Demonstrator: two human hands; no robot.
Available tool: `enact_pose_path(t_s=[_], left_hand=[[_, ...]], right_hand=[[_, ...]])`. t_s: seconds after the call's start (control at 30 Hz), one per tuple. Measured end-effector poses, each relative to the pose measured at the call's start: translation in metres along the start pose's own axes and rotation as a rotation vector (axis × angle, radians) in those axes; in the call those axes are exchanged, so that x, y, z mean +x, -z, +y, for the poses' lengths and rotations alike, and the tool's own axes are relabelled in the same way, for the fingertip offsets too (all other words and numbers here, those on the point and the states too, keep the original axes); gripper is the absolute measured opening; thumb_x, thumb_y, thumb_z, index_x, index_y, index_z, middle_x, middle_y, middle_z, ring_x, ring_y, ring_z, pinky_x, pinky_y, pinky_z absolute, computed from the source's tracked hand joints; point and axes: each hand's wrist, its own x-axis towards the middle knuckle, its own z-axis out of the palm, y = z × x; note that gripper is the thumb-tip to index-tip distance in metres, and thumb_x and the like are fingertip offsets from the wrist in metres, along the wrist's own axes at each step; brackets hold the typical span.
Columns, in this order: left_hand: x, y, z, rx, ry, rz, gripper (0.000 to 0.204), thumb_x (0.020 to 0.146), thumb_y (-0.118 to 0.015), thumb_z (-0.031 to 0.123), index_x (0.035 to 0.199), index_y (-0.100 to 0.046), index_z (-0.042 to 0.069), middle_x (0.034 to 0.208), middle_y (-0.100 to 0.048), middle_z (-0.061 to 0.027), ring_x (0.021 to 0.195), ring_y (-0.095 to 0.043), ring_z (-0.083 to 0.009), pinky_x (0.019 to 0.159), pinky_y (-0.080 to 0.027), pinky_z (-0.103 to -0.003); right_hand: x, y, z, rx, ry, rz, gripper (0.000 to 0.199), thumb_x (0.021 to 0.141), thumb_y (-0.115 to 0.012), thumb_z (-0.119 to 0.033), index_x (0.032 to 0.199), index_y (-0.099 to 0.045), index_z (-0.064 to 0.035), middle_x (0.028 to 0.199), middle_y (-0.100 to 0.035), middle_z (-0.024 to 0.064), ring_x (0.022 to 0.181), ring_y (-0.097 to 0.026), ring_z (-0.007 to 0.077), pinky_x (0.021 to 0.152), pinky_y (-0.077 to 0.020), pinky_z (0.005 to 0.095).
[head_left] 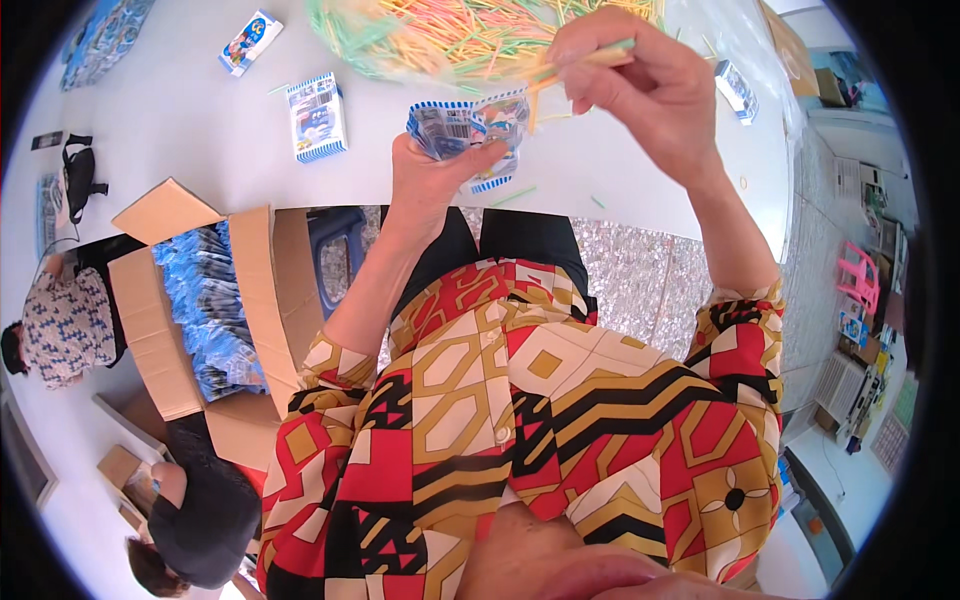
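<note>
the small packet (470,130) in the left hand (432,170) is blue and white with a striped border and a picture printed in mixed colours. two like packets (318,116) on the white table (180,110) share that blue-and-white scheme. the pile of thin sticks (440,38) runs yellow, green, orange and pink (a pale green one sits in the right hand (640,85)). the blouse (520,420) carries red, gold, cream and black geometric shapes. the brown cardboard box (250,300) is filled with blue packets. a pink plastic stool (860,275) stands on grey speckled floor (640,270).
</note>
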Motion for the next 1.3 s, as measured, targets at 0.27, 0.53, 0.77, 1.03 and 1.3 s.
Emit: enact_pose_path(t_s=[0.27,0.53,0.77,1.03,1.3], left_hand=[[0.002,-0.003,0.000,-0.080,0.132,-0.028,0.028,0.071,-0.073,0.000,0.097,-0.064,0.000,0.088,-0.066,-0.0057,0.076,-0.062,-0.0109,0.071,-0.050,-0.026],[0.002,-0.006,0.003,-0.102,0.165,-0.027,0.027,0.071,-0.073,0.001,0.097,-0.064,-0.001,0.089,-0.066,-0.0068,0.077,-0.062,-0.0114,0.072,-0.051,-0.027],[0.000,-0.003,0.005,-0.030,0.094,-0.064,0.024,0.072,-0.073,0.002,0.093,-0.064,-0.002,0.086,-0.066,-0.0068,0.072,-0.062,-0.0100,0.067,-0.050,-0.025],[0.001,-0.003,0.000,0.152,0.005,-0.091,0.015,0.072,-0.073,0.004,0.085,-0.066,-0.001,0.077,-0.066,-0.0036,0.067,-0.059,-0.0067,0.062,-0.049,-0.022],[0.004,-0.003,-0.002,0.115,-0.023,-0.070,0.012,0.073,-0.072,0.002,0.082,-0.065,0.000,0.077,-0.065,-0.0031,0.068,-0.060,-0.0069,0.063,-0.050,-0.022]], right_hand=[[0.007,0.000,0.015,-0.475,0.378,-0.141,0.017,0.080,-0.062,0.004,0.097,-0.062,0.0009,0.095,-0.062,0.0098,0.082,-0.060,0.0154,0.061,-0.0515,0.0243],[0.008,0.003,0.016,-0.390,0.324,-0.218,0.016,0.078,-0.063,0.004,0.093,-0.062,-0.0010,0.092,-0.063,0.0086,0.084,-0.061,0.0170,0.064,-0.0506,0.0254],[0.009,-0.001,0.007,-0.166,-0.071,-0.293,0.008,0.085,-0.059,-0.003,0.092,-0.061,-0.0035,0.079,-0.059,0.0034,0.069,-0.055,0.0078,0.057,-0.0447,0.0206],[0.016,-0.007,0.001,-0.255,-0.303,-0.327,0.007,0.086,-0.060,-0.009,0.092,-0.061,-0.0054,0.067,-0.052,-0.0020,0.060,-0.046,0.0020,0.052,-0.0354,0.0175],[0.030,-0.003,-0.012,-0.451,-0.042,-0.425,0.014,0.083,-0.062,-0.008,0.097,-0.062,-0.0082,0.077,-0.055,-0.0030,0.061,-0.044,0.0012,0.053,-0.0354,0.0174]])
